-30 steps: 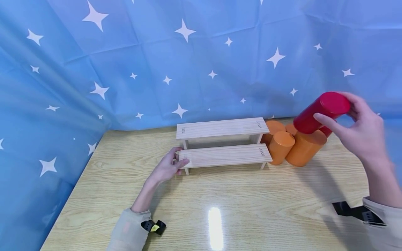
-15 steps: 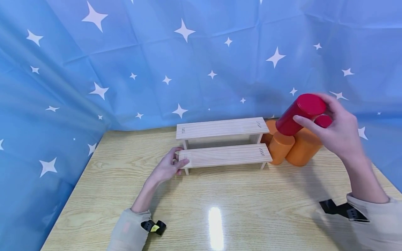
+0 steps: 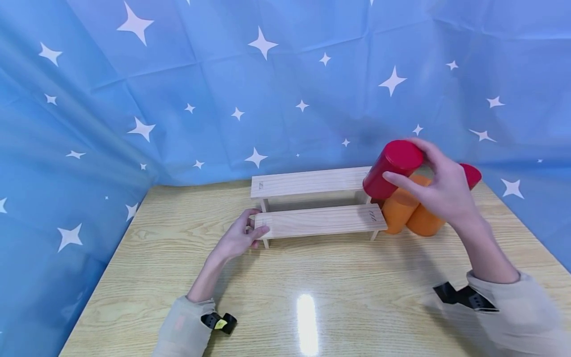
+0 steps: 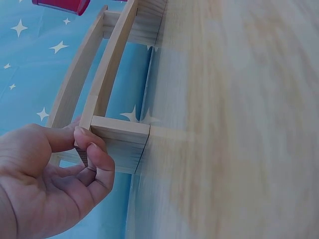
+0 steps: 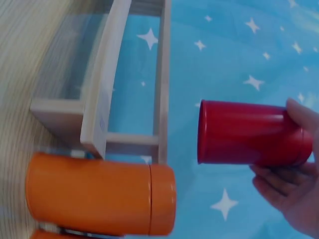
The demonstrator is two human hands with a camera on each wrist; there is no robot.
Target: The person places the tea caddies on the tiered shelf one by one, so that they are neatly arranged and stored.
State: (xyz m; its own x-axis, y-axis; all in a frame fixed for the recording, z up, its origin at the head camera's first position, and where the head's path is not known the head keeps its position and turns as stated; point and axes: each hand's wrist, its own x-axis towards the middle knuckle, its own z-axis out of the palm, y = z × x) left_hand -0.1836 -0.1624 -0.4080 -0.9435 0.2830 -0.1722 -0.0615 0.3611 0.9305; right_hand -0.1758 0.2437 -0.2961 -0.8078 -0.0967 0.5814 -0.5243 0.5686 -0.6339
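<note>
My right hand (image 3: pixel 446 191) grips a red canister (image 3: pixel 392 168) near its lid end, in the air over the right end of the upper shelf board. The canister's base hangs clear of the wood in the right wrist view, its side (image 5: pixel 244 133) smooth and glossy. At the other end, my left hand (image 3: pixel 237 237) pinches the left end of the lower board of a two-step wooden shelf (image 3: pixel 316 221). Thumb and curled fingers of that hand (image 4: pixel 55 179) lie around the board's corner in the left wrist view.
Orange canisters (image 3: pixel 397 213) stand against the shelf's right side, partly behind my right hand. Another red canister (image 3: pixel 471 175) shows behind that hand. A blue cloth with white stars (image 3: pixel 285 89) hangs behind the wooden table (image 3: pixel 339 287).
My right hand has carried the red canister leftward, from above the orange canisters to over the upper board's right end. The left hand and the shelf have stayed in place.
</note>
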